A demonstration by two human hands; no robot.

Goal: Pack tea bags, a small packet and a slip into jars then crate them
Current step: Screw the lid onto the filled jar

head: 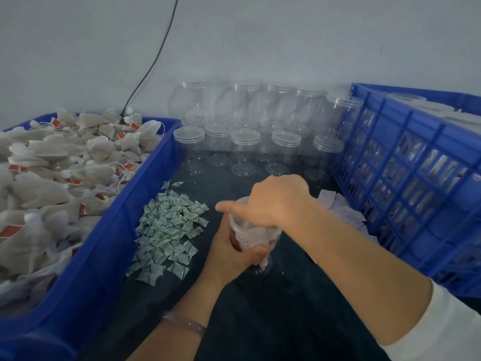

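Lower centre of the frame: a clear jar point(253, 238), upright on the dark table point(273, 308), partly filled. Gripped round its side by the left hand point(229, 254), thumb across the front. Covered at the mouth by the right hand point(276, 201), fingers dipped inside and hidden, thumb stuck out leftward; impossible to tell whether anything is held. Just left, a heap of small packets point(169, 230). Far left, a blue bin point(145, 178) piled with tea bags point(52, 165). Right of the jar, paper slips point(343, 209) beside a blue crate point(406, 165). Upper centre, rows of empty jars point(244, 142).
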